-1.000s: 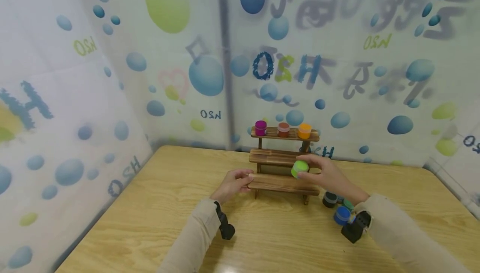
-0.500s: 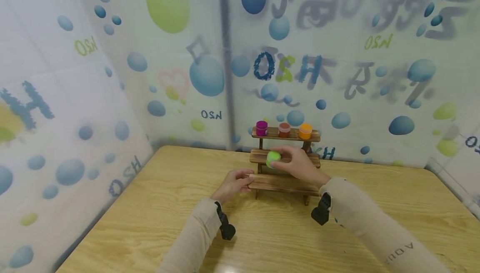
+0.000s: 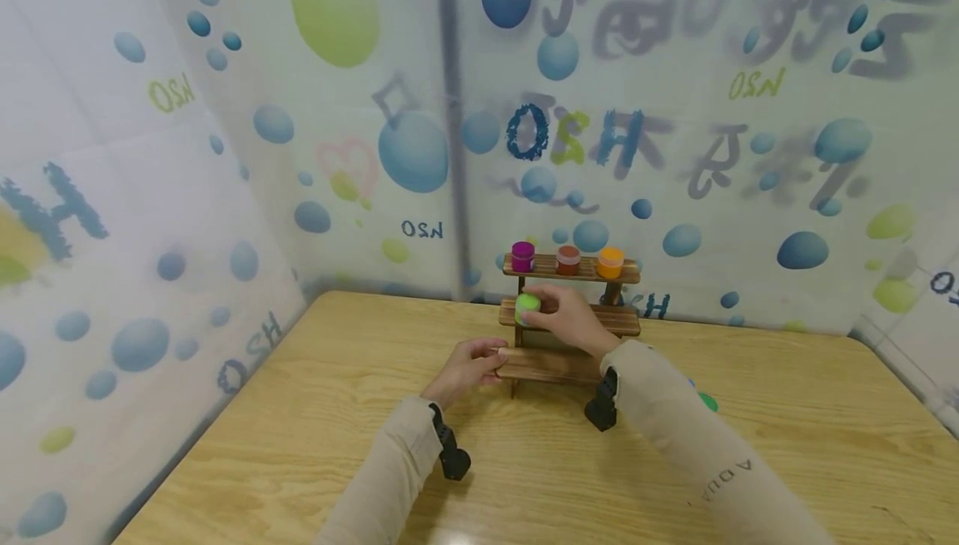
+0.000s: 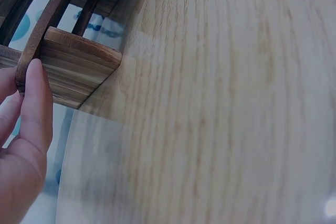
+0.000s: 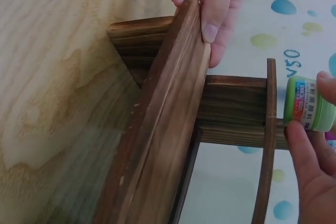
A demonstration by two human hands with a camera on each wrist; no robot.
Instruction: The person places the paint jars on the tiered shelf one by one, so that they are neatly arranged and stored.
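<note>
A three-step wooden display stand (image 3: 554,364) stands on the table. My left hand (image 3: 466,369) grips the left end of its lowest shelf, thumb on top and fingers beneath; the left wrist view shows fingertips (image 4: 35,77) at that shelf's edge. With my right hand (image 3: 571,319) I pinch a light green paint jar (image 3: 528,309) at the left end of the middle shelf. In the right wrist view the labelled jar (image 5: 307,103) has its base right at that shelf. Purple (image 3: 523,256), brown (image 3: 568,260) and orange (image 3: 610,262) paint jars line the top shelf.
A green jar (image 3: 708,402) and a bit of blue peek out behind my right sleeve (image 3: 674,412), which hides most of what lies there. Behind the wooden table (image 3: 337,462) hangs a white curtain (image 3: 360,220) printed with coloured dots.
My right hand has carried the light green jar leftward, from the stand's right side to the left end of the middle shelf. The left hand keeps its grip, unmoved.
</note>
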